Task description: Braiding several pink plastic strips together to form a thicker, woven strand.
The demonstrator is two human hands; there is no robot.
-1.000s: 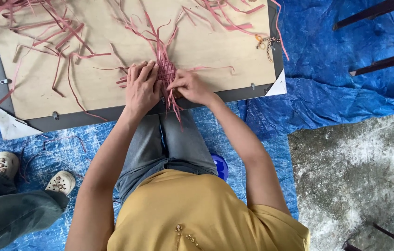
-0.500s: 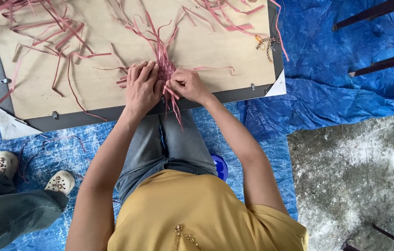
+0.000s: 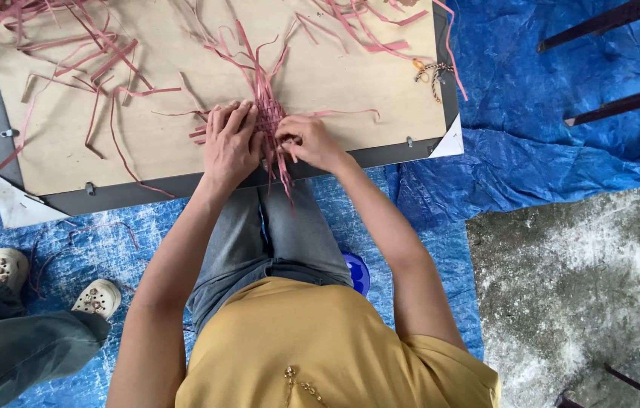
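Observation:
A small woven patch of pink strips [image 3: 267,115] lies near the front edge of a flat wooden board [image 3: 335,75]. My left hand [image 3: 229,142] presses flat on the left side of the weave, fingers together. My right hand [image 3: 306,140] pinches strips at the weave's right edge. Long loose ends [image 3: 284,175] hang from the weave over the board's edge toward my lap. More pink strips fan out from the weave across the board.
Loose pink strips [image 3: 71,53] litter the board's left side. A blue tarp [image 3: 531,98] covers the ground, with bare concrete [image 3: 577,287] at the right. Another person's legs and pale shoes [image 3: 3,266] are at the lower left. Dark chair legs [image 3: 622,45] stand at the upper right.
My right hand has closed slightly tighter on the strips at the weave. Otherwise both hands stay in place.

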